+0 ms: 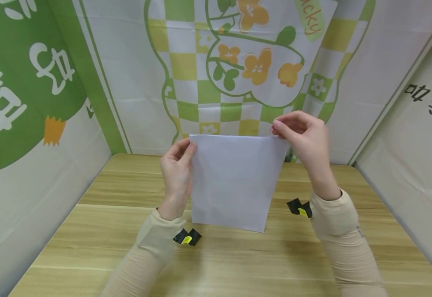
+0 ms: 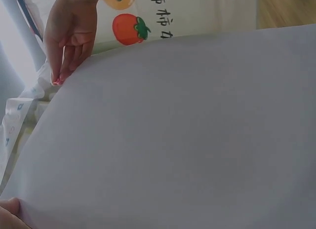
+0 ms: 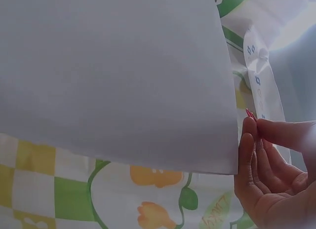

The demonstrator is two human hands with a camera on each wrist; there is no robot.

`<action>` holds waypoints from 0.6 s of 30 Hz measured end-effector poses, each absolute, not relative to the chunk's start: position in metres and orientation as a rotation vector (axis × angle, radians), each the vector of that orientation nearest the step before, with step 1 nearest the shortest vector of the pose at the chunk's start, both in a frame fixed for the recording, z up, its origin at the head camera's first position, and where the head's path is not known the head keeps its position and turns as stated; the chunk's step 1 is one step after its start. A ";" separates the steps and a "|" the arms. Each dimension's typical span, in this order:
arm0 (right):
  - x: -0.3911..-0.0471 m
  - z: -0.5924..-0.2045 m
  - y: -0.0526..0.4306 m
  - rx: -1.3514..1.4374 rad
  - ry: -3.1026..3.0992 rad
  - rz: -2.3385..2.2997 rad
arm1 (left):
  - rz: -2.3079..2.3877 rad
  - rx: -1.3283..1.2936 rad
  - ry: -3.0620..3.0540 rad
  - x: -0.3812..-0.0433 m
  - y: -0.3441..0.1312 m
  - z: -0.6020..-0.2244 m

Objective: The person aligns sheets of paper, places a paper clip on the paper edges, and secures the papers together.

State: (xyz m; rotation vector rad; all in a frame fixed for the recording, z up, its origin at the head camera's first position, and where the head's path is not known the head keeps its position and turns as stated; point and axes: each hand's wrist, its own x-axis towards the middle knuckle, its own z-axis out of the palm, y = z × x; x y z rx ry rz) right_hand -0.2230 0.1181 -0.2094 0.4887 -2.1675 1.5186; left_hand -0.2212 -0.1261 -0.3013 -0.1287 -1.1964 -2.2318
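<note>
White paper, perhaps more than one sheet, is held up above the wooden table. My left hand pinches its upper left corner between thumb and fingers. At the upper right corner is my right hand, with a small red paper clip between thumb and index finger. Most of the clip is hidden by the fingertips. In the right wrist view the clip is beside the paper's corner, apart from it, while the other fingers touch or nearly touch the paper's edge.
The wooden table lies below the hands. A patterned cloth hangs behind it, with a green and white cloth on the left and a white one on the right. Black and yellow tags show beside both sleeves.
</note>
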 end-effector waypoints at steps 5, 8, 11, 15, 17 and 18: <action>-0.216 -0.205 0.108 0.543 -2.164 1.501 | -2.240 -0.125 -1.190 -0.221 -0.126 -0.301; -0.217 -0.205 0.104 0.560 -2.161 1.489 | -2.240 -0.109 -1.188 -0.222 -0.126 -0.301; -0.217 -0.205 0.100 0.572 -2.158 1.484 | -2.238 -0.097 -1.182 -0.221 -0.125 -0.300; -0.218 -0.205 0.094 0.598 -2.146 1.508 | -2.231 -0.103 -1.185 -0.221 -0.125 -0.300; -0.219 -0.205 0.092 0.608 -2.145 1.510 | -2.230 -0.109 -1.187 -0.220 -0.124 -0.300; -0.219 -0.206 0.091 0.615 -2.143 1.514 | -2.232 -0.110 -1.185 -0.220 -0.124 -0.300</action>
